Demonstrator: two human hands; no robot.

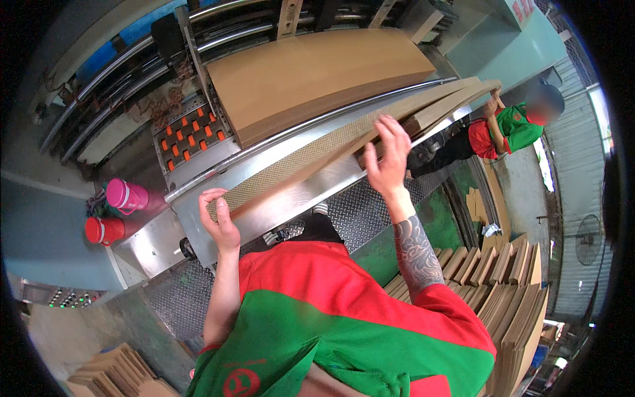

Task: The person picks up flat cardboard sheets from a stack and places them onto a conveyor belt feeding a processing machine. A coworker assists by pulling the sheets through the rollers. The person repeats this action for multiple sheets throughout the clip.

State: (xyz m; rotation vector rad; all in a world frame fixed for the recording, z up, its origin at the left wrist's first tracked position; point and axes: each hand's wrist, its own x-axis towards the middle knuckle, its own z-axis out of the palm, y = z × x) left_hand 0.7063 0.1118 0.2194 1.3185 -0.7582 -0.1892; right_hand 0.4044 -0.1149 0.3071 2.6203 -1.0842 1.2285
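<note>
A bundle of corrugated cardboard sheets [311, 152] runs from nine o'clock, near centre, out to two o'clock, along a metal table [317, 188]. The wearer's left hand [221, 218] cups its near end at nine o'clock, fingers curled around one side and thumb against the other. The right hand [389, 155], just off centre at two, is open along the side, thumb apart from the fingers; firm contact is hard to tell. Farther out at two, a co-worker [519, 132] grips the far end, where the layers part — both people would do well to keep the edges flush and move together.

Toward twelve, a steel bar [245, 155] lies between bundle and cardboard stack [317, 76] — an edge to clear. Orange rollers [192, 139] sit at ten; pink [127, 195] and red jugs [104, 231] at nine; cardboard piles [509, 324] at four.
</note>
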